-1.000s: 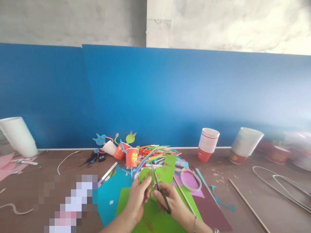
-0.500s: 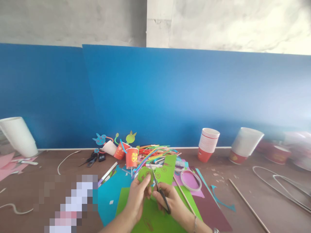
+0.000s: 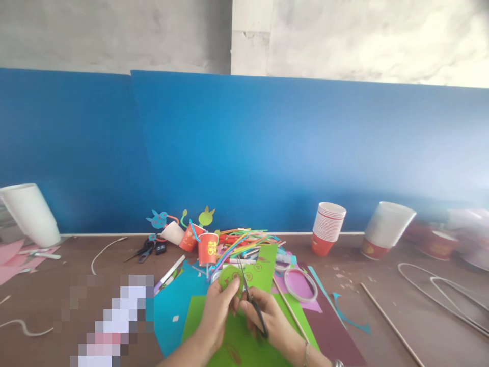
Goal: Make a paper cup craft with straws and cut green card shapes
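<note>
Two pairs of scissors (image 3: 261, 320): one in the right hand (image 3: 274, 312), one beyond both hands (image 3: 216, 312), to the left. Three single cups (image 3: 208, 248) and two eared paper heads (image 3: 205, 218) are there too. Three cup stacks (image 3: 328, 227): one far left of the hands, two right. Two sticks (image 3: 391, 324) lie rightward.

We find one pair of scissors (image 3: 245, 284), dark-handled, held raised with metal blades pointing up and away, leaning slightly left. Just left of the blades we note a piece of green paper (image 3: 225, 276), round-edged, bearing drawn reddish-brown marks, its lower part hidden. We cannot confirm blade contact.
</note>
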Available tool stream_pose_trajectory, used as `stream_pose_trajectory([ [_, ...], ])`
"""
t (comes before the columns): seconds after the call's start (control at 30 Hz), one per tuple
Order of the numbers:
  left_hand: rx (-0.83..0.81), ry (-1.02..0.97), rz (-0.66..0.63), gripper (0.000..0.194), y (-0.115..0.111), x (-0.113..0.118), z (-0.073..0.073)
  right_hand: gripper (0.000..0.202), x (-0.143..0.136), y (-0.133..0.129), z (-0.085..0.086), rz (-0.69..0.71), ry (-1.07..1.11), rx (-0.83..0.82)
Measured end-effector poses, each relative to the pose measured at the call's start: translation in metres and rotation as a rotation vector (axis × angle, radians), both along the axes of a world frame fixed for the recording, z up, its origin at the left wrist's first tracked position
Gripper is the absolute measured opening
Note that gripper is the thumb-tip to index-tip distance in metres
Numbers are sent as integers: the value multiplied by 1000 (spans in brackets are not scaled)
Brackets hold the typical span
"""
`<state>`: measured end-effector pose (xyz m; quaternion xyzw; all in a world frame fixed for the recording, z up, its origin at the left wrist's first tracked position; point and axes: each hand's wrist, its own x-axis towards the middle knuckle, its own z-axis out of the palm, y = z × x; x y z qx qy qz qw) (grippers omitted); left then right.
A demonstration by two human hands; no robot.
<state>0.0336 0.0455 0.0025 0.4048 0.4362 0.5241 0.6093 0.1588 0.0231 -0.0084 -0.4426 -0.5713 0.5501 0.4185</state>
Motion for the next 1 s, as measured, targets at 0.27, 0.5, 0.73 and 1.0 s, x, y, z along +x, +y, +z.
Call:
stream_pose_trajectory([
  [0.27,20,6,-13,38,3,-2,-4,60,2,0,1,-17,-51,-33],
  [0.5,1,-18,2,35,4,-3,-8,60,5,1,-3,-5,-79,-56],
  [0.73,10,-15,-67,33,6,-4,-10,59,7,2,-4,16,-38,-101],
  [1.0,30,-29,-116,33,7,-5,-14,61,5,1,-4,-17,-52,-71],
])
